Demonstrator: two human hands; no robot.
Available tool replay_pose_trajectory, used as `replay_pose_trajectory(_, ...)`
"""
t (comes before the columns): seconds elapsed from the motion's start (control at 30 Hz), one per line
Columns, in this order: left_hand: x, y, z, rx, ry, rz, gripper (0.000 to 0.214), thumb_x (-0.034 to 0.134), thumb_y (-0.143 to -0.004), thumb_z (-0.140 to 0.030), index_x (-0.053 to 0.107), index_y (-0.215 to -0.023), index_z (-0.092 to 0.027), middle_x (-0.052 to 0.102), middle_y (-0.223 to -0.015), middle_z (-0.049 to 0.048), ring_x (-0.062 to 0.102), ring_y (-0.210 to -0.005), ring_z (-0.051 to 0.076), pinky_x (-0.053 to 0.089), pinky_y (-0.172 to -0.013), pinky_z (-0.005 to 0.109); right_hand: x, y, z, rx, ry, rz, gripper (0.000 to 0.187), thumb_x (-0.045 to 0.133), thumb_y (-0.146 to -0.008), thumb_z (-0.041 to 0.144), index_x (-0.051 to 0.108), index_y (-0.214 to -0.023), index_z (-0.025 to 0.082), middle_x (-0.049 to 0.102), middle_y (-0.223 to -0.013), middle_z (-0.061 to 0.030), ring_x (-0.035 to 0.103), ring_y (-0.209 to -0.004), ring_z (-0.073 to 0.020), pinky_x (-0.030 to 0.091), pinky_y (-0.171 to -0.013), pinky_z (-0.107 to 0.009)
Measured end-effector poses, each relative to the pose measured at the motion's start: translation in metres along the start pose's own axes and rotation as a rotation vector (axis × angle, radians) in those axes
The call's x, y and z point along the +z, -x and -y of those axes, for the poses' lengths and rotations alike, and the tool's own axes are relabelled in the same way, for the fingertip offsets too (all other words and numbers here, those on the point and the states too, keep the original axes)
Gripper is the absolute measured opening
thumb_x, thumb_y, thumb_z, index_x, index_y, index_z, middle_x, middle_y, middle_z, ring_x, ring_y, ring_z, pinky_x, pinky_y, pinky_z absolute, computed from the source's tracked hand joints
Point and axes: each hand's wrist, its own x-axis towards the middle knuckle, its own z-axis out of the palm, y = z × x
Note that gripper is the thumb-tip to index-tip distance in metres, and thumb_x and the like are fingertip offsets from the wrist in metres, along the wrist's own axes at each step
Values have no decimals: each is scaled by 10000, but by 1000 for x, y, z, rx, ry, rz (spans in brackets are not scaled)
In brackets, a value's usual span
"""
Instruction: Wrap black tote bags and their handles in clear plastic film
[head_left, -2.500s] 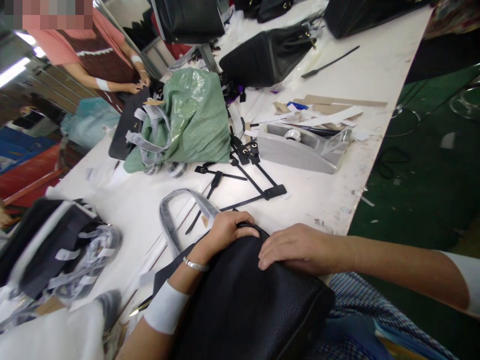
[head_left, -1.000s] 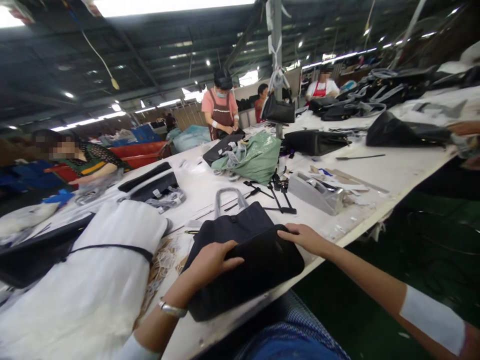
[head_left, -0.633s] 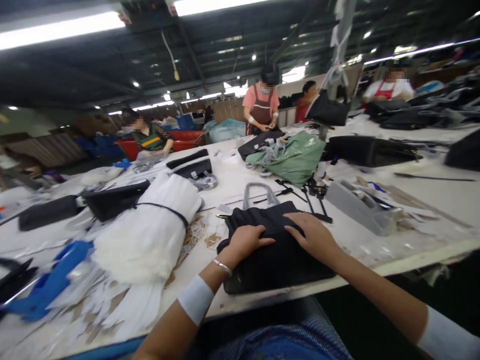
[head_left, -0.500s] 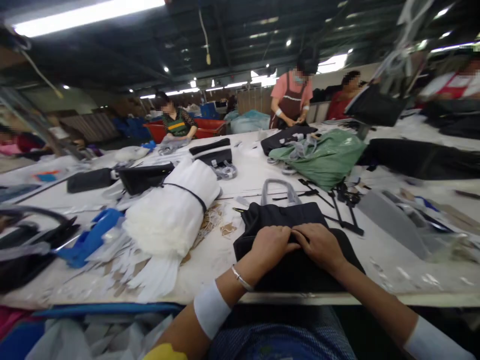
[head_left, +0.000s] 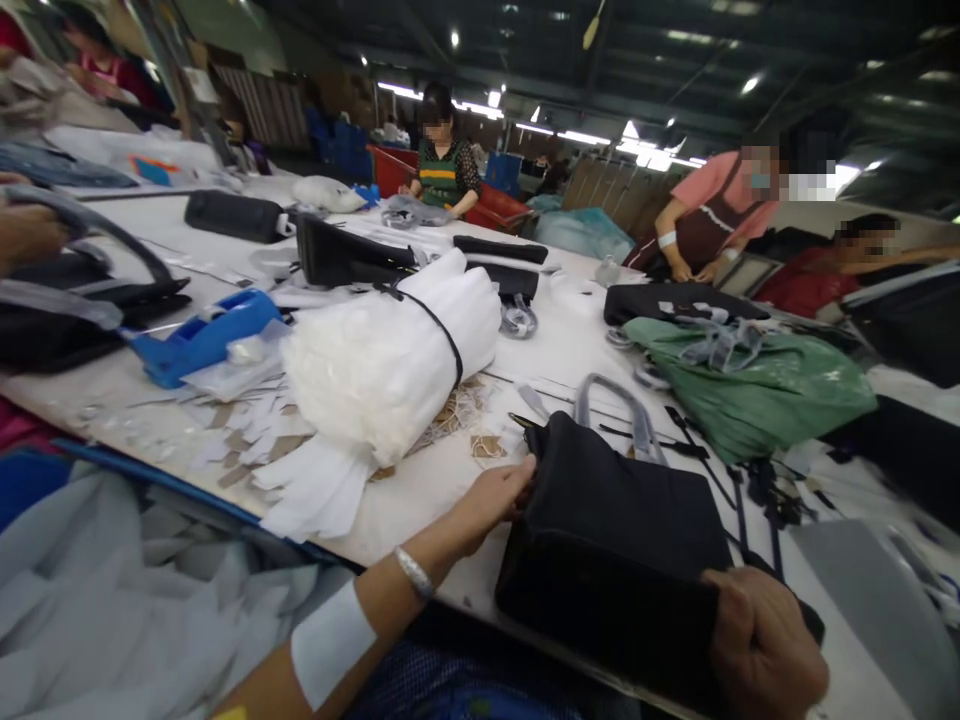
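Observation:
A black leather handbag point(head_left: 622, 530) with a grey wrapped handle point(head_left: 634, 420) lies on the white table point(head_left: 420, 490) right in front of me. My left hand point(head_left: 495, 495) holds the bag's left side, fingers curled against its edge. At the near right corner of the bag, my right hand point(head_left: 765, 655) closes over the leather.
A tied bundle of white sheets point(head_left: 390, 355) lies left of the bag, a blue tape dispenser point(head_left: 206, 335) further left. A green plastic sack point(head_left: 757, 385) and black straps point(head_left: 757, 480) sit to the right. Other black bags and several workers line the table's far side.
My view has swung left along the table. My hands moved apart from the top middle of the bag to its left side and near right corner.

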Motion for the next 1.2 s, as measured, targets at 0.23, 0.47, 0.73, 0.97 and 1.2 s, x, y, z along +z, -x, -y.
replay_pose_trajectory(0.23,10,-66,-32,-115,-111,63,607,621,-743,-730,687,-977,-174,723,-1042,91,665,-869,223,518,-647,297,-1,2,-6,-4,-56,52,132,540,-867,130,656,-877,192,628,-808,-78,626,-805,-275,481,-847,-485)
replay_pose_trajectory(0.47,23,-98,-39,-35,-71,-9,228,726,-734,-173,672,-947,-112,696,-767,64,639,-624,155,543,-595,268,1,6,-12,-27,-65,27,108,547,-880,168,654,-871,184,625,-809,-81,625,-840,-270,487,-839,-474)
replay_pose_trajectory(0.73,6,-85,-18,156,-274,-138,156,651,-808,-288,691,-844,-142,729,-910,86,683,-931,237,541,-820,308,6,2,-11,-60,-41,31,125,548,-904,214,657,-856,176,630,-801,-74,625,-839,-261,488,-837,-455)
replay_pose_trajectory(0.97,-24,-84,-6,236,-514,-184,279,486,-902,-250,663,-1086,-138,728,-984,109,696,-875,228,548,-785,332,6,1,-7,-52,-121,8,99,558,-887,173,656,-871,176,628,-818,-76,617,-834,-263,480,-834,-470)
replay_pose_trajectory(1.2,-50,-108,-15,405,-557,247,658,739,-651,-88,602,-1282,-214,647,-1255,54,619,-1105,208,463,-987,296,8,7,-7,249,-289,-67,135,554,-915,216,659,-839,179,624,-823,-78,625,-843,-275,478,-853,-497)
